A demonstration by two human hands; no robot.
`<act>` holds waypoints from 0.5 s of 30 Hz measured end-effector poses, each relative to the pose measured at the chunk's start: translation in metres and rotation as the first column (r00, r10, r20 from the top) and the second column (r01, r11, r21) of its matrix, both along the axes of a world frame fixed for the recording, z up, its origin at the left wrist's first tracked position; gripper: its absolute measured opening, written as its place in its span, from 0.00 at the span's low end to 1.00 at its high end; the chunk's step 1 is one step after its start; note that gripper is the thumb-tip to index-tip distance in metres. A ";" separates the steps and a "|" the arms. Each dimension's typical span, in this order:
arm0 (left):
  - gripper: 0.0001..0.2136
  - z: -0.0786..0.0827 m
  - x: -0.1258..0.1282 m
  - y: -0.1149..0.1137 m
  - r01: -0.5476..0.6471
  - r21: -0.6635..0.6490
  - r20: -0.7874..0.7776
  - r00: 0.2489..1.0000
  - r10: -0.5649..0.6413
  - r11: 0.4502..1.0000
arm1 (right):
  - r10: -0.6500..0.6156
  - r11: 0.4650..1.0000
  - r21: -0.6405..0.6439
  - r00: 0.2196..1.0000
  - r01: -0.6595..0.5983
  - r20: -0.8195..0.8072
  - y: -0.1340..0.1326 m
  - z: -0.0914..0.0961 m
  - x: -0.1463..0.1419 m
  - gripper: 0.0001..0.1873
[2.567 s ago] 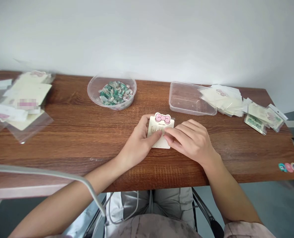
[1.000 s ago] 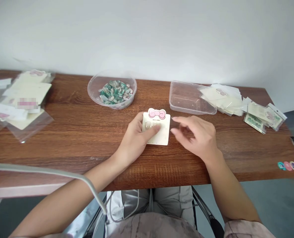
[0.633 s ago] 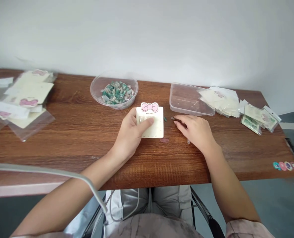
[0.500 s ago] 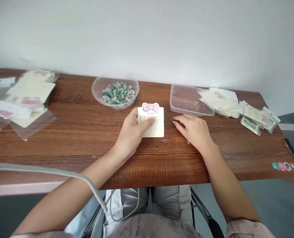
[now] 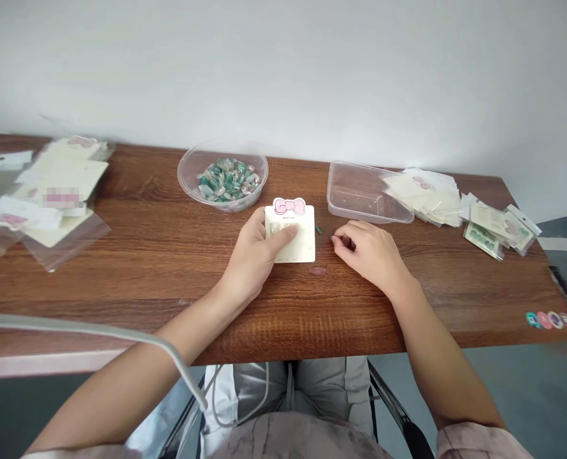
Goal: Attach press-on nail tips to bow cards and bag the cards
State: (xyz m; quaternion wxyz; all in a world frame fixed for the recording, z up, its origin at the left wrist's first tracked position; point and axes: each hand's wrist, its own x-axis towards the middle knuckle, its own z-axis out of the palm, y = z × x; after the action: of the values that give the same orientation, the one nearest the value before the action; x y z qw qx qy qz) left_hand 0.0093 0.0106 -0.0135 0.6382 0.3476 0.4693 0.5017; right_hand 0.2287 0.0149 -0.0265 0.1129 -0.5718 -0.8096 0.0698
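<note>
Pinning a cream backing card (image 5: pixel 302 245) to the wood-grain tabletop (image 5: pixel 169 268) under the left hand (image 5: pixel 252 255), thumb laid across the pale false nails (image 5: pixel 278 228) on the card. No longer two hands on the card, as in the first frame: the right hand (image 5: pixel 369 254) now off it, just to its right, the hands apart. Also new since that frame, a small green nail tip (image 5: pixel 318 229) lying just right of the card and a pink nail tip (image 5: pixel 316 270) just below it.

Farther back on the table, a clear round bowl (image 5: pixel 181 172) heaped with green and pearly nail tips (image 5: pixel 226 180), and beside it an empty-looking clear plastic tray (image 5: pixel 355 191). Right of the tray, a pile of cards in clear bags (image 5: pixel 424 194), then packed green nail sets (image 5: pixel 494 229); at the far left, more bagged cards (image 5: pixel 57 185). Behind everything, a plain white wall (image 5: pixel 283 76).

Left forearm angled in from the lower left, under a grey cable (image 5: pixel 121 330). Right wrist bent, fingers (image 5: pixel 345 241) curled at a tiny dark piece (image 5: pixel 334 238), a pinch impossible to tell.
</note>
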 end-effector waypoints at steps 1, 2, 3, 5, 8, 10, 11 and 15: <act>0.21 0.000 0.000 0.000 0.001 0.000 0.003 1.000 -0.001 1.000 | -0.031 0.999 -0.043 0.999 0.030 -0.013 0.000 0.002 0.001 0.08; 0.21 0.000 0.000 0.000 0.002 -0.001 0.004 1.000 -0.002 1.000 | -0.062 0.995 -0.080 0.998 0.060 -0.014 0.001 0.003 0.002 0.09; 0.21 0.000 0.000 -0.001 0.003 -0.001 0.003 1.000 -0.003 1.000 | -0.090 0.990 -0.110 0.996 0.089 -0.006 0.001 0.005 0.003 0.10; 0.21 0.000 0.000 -0.001 0.007 -0.004 -0.001 1.000 -0.007 1.000 | -0.135 0.979 -0.151 0.990 0.138 0.025 0.002 0.007 0.005 0.12; 0.21 -0.001 -0.001 -0.001 0.009 -0.003 -0.008 1.000 -0.009 1.000 | -0.175 0.968 -0.175 0.983 0.182 0.054 0.002 0.010 0.008 0.12; 0.21 -0.002 -0.001 -0.001 0.008 -0.001 -0.012 1.000 -0.008 1.000 | -0.189 0.964 -0.182 0.981 0.195 0.050 0.002 0.011 0.011 0.11; 0.21 -0.002 -0.001 -0.001 0.009 0.000 -0.015 1.000 -0.009 1.000 | -0.195 0.963 -0.183 0.980 0.200 0.046 0.002 0.011 0.012 0.11; 0.21 -0.002 -0.001 -0.001 0.017 0.000 -0.017 1.000 -0.017 1.000 | -0.218 0.958 -0.180 0.975 0.223 0.049 0.002 0.010 0.016 0.08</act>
State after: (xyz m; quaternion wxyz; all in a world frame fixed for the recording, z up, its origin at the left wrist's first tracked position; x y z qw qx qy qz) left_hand 0.0081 0.0098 -0.0159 0.6383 0.3557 0.4719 0.4934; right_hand 0.2450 0.0174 -0.0163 0.0551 -0.6674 -0.7323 0.1232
